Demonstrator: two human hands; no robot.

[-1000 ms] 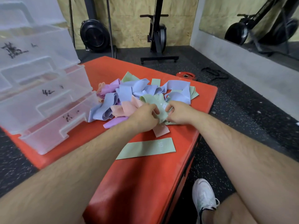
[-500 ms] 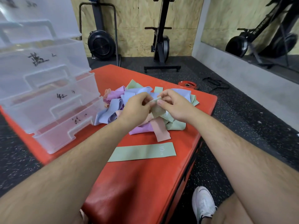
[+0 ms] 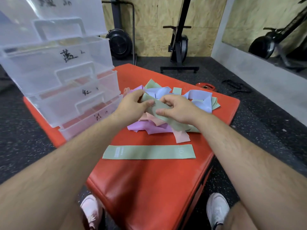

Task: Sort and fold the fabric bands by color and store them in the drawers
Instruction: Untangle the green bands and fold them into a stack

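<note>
- The left hand (image 3: 132, 105) and right hand (image 3: 177, 110) now hold a green band (image 3: 160, 106) raised above the mixed pile (image 3: 199, 100). 1 second ago both hands were down among the bands, working it loose.
- The hands sit close together, each pinching the band between thumb and fingers, and its tail trails down toward 5 o'clock.
- With the band free, folding can likely begin. It probably joins the flat green band (image 3: 149, 152) lying alone at 6 o'clock of the pile, so the sort has barely started.
- The clear drawers (image 3: 66, 90) stand on the red surface (image 3: 149, 188) at 9 o'clock of the pile, stepped open with hand-lettered fronts. No band can be made out through their walls.
</note>
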